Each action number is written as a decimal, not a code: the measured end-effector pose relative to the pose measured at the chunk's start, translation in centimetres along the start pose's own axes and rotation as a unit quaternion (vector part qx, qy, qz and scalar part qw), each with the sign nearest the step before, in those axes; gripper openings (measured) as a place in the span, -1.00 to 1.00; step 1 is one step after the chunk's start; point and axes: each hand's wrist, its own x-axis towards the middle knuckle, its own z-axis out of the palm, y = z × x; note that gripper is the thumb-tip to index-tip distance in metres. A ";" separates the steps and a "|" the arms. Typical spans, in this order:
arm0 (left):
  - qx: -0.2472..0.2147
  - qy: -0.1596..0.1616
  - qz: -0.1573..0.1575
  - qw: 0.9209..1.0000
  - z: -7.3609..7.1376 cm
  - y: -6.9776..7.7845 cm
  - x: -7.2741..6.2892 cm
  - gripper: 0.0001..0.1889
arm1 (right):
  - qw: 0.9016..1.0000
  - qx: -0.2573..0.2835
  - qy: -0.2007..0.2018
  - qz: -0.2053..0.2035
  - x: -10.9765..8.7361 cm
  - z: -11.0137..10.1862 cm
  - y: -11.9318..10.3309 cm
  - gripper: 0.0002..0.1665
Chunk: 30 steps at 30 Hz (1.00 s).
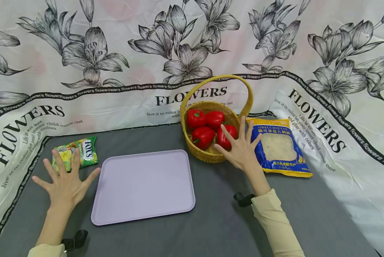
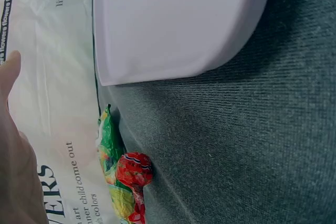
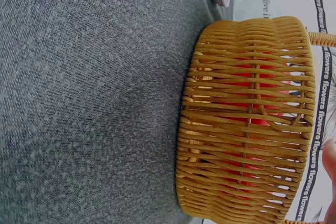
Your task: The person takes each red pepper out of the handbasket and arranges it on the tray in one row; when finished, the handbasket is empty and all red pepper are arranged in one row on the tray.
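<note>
My left hand [image 1: 64,187], fingers spread, hovers near a green and yellow FOX'S candy bag [image 1: 88,151] and overlaps it in the head view. In the left wrist view, a red-wrapped lollipop [image 2: 134,169] lies against the bag; my hand hides it from the head camera. Over the front right of a yellow wicker basket [image 1: 196,151] my right hand [image 1: 243,155] spreads its fingers, holding nothing. Several red bell peppers [image 1: 203,137] sit inside the basket, the rightmost partly covered by my fingers. The right wrist view shows the basket's woven side close up.
Between my hands a pale purple tray [image 1: 143,187] lies flat on the grey cloth. To the basket's right is a blue and yellow orecchiette pasta bag [image 1: 280,148]. A white flower-printed sheet [image 1: 124,110] borders the table's back and sides.
</note>
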 end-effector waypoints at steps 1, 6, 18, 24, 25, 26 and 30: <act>0.000 -0.001 0.000 1.000 0.0 0.0 0.0 -0.02 | 1.000 0.000 0.000 0.002 0.0 0.0 0.0 -0.04; -0.002 -0.005 0.002 1.000 0.2 -0.2 -0.5 -0.03 | 1.000 0.001 -0.008 0.003 0.0 0.3 -0.2 -0.05; 0.012 -0.002 0.022 1.000 0.5 0.4 -1.7 -0.01 | 1.000 -0.004 -0.013 0.010 -0.2 0.1 0.3 -0.06; 0.015 0.002 0.068 0.998 1.0 0.9 -4.3 0.02 | 0.999 -0.008 -0.031 -0.001 -0.6 -0.2 0.6 -0.07; 0.011 -0.003 0.080 0.997 1.2 0.9 -4.8 0.03 | 0.999 -0.009 -0.033 -0.007 -0.8 -0.3 0.6 -0.07; 0.002 -0.013 0.093 0.996 1.3 0.9 -5.3 0.03 | 0.999 -0.009 -0.035 -0.013 -0.9 -0.3 0.7 -0.08; -0.072 -0.063 0.155 0.983 1.9 0.6 -7.0 0.02 | 0.998 0.004 -0.038 -0.043 -1.4 -0.3 1.1 -0.10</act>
